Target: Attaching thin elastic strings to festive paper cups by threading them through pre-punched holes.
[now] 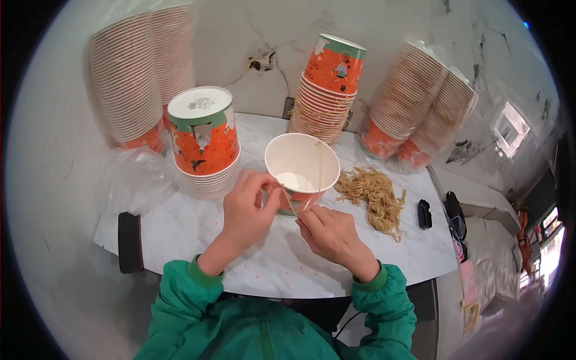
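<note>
An orange and green paper cup [300, 157] with a white inside stands mouth up before me. A tan string [290, 203] runs between my hands at the near side of the cup, and a thin strand also crosses its mouth. My left hand [247, 207] is closed, pinching the string by the rim. Lower down, my right hand [331, 233] is closed on the string too, its fingertips pressed together. The cup's near side is partly hidden by my fingers. A loose heap of tan string [377, 201] lies to the right.
Upside-down cup stacks stand at the left [203, 141] and at the back [335, 66], the latter with strands around it. Bagged cup stacks lean at the far left [123, 78] and right [411, 99]. A small black object [424, 214] lies near the table's right edge.
</note>
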Demonstrator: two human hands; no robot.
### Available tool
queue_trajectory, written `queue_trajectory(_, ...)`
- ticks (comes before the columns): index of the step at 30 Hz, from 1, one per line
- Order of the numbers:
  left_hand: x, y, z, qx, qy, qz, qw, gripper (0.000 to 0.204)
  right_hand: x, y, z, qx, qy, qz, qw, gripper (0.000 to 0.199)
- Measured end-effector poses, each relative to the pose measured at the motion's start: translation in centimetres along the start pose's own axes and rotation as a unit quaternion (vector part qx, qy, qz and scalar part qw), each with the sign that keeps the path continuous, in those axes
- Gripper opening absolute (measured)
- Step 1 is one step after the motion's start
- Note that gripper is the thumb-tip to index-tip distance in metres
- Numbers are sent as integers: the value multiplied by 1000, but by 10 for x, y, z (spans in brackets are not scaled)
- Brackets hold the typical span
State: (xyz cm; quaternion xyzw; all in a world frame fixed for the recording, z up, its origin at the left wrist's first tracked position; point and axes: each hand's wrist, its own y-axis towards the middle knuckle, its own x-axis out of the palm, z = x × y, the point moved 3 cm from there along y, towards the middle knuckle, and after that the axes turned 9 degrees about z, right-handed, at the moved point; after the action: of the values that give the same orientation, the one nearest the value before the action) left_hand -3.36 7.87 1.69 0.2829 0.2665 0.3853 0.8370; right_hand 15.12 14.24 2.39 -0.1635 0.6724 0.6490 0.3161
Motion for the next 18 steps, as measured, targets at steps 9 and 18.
queue_trajectory(9, 12, 2, 3, 268, 94, -85, 955, 29, -9, -34, 68, 325, -58, 16, 944, 20)
queue_trajectory(18, 12, 3, -1, 255, 96, -48, 961, 30, 7, -36, -12, 165, -35, -4, 986, 47)
